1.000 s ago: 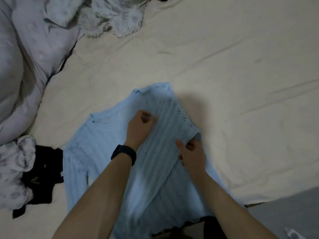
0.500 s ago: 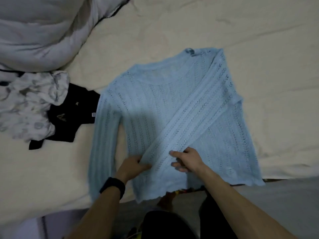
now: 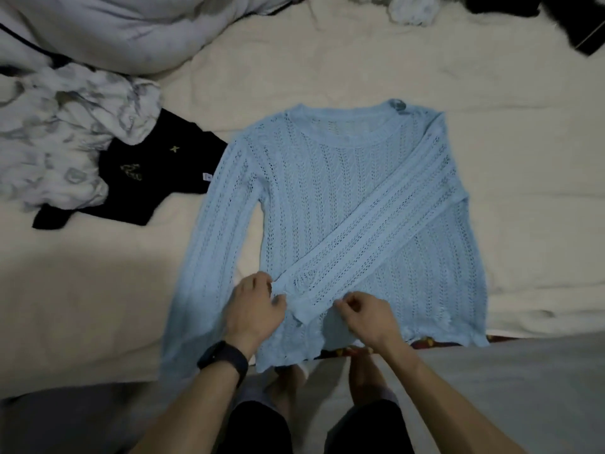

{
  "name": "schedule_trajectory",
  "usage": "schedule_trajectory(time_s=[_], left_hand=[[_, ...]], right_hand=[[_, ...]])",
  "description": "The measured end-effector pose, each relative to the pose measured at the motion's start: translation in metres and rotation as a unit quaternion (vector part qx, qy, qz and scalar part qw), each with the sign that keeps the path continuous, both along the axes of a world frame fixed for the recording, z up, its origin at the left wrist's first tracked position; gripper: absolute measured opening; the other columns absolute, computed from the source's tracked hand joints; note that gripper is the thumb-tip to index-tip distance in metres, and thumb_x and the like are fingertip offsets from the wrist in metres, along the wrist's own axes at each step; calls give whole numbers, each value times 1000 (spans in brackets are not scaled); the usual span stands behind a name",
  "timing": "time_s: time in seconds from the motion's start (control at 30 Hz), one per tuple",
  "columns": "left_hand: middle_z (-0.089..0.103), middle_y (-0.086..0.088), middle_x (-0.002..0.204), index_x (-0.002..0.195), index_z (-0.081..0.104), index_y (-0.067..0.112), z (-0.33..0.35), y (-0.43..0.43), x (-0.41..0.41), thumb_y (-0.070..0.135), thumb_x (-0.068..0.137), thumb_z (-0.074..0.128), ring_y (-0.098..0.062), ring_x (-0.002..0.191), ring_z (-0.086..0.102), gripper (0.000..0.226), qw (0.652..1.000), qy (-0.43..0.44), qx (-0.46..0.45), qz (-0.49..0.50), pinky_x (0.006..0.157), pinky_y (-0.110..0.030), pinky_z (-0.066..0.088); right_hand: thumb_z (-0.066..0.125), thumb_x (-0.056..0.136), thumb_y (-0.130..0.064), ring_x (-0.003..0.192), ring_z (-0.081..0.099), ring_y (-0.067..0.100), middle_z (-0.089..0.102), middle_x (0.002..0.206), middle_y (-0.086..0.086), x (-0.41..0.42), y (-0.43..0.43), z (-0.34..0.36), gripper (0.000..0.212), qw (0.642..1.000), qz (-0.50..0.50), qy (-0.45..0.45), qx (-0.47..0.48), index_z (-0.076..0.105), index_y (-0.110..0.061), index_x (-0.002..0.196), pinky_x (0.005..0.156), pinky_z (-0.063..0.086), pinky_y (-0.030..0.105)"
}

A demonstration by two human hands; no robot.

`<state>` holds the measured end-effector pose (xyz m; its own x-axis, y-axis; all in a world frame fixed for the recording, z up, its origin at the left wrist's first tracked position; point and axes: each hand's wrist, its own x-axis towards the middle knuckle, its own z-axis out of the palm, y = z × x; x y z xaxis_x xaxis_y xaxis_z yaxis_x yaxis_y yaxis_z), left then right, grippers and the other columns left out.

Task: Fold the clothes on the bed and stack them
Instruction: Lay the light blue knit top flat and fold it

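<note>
A light blue knitted sweater [image 3: 343, 198] lies flat on the cream bed sheet [image 3: 523, 158], neck away from me. Its right sleeve is folded diagonally across the body, the cuff ending near the hem. My left hand [image 3: 253, 309], with a dark band on the wrist, rests at that cuff, fingers curled against its edge. My right hand [image 3: 366, 314] pinches the lower edge of the same cuff. The left sleeve lies straight down the sweater's left side.
A black garment [image 3: 154, 178] lies left of the sweater, partly under a white patterned cloth [image 3: 65, 132]. A grey duvet [image 3: 114, 27] fills the upper left. Dark clothes [image 3: 573, 18] sit at the top right corner. The bed's near edge runs by my legs.
The view has pulled back, showing the whole sweater. Both hands slid down the folded sleeve to its cuff near the hem.
</note>
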<state>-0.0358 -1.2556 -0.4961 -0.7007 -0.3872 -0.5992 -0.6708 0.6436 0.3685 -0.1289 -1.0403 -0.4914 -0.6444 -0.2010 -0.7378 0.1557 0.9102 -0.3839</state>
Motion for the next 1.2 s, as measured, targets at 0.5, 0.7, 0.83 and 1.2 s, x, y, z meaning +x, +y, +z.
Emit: schedule_trajectory(time_s=[0.5, 0.7, 0.83, 1.2], left_hand=[[2, -3, 170, 162, 8, 28, -54, 42, 30, 62, 101, 28, -24, 156, 0, 73, 973, 128, -169, -94, 122, -57, 3], [42, -12, 150, 148, 38, 17, -26, -43, 122, 47, 93, 56, -31, 135, 40, 66, 942, 121, -184, 253, 111, -47, 30], [64, -1, 103, 105, 56, 20, -13, -82, 155, 43, 88, 69, -23, 96, 61, 32, 956, -62, 10, 287, 76, -35, 49], [76, 1, 112, 116, 68, 26, 50, -204, 199, 23, 93, 70, -18, 104, 71, 23, 839, 29, 361, 406, 89, -32, 56]], right_hand=[[-3, 91, -79, 143, -44, 29, -49, 154, -2, -44, -23, -72, 75, 934, 292, 160, 129, -31, -45, 151, 115, -22, 60], [33, 95, -66, 154, 10, 39, 17, 166, 18, -7, -52, -18, 78, 950, 230, 210, 1, 28, -20, 158, 121, 15, 62], [60, 98, -45, 147, 29, 34, 38, 157, 17, 43, -101, 6, 68, 957, 228, 159, -83, 39, -9, 152, 120, 24, 47], [77, 90, -25, 66, 45, 21, 46, 74, 8, 69, -260, 11, 27, 941, -226, -159, -194, 53, -12, 88, 62, 41, 35]])
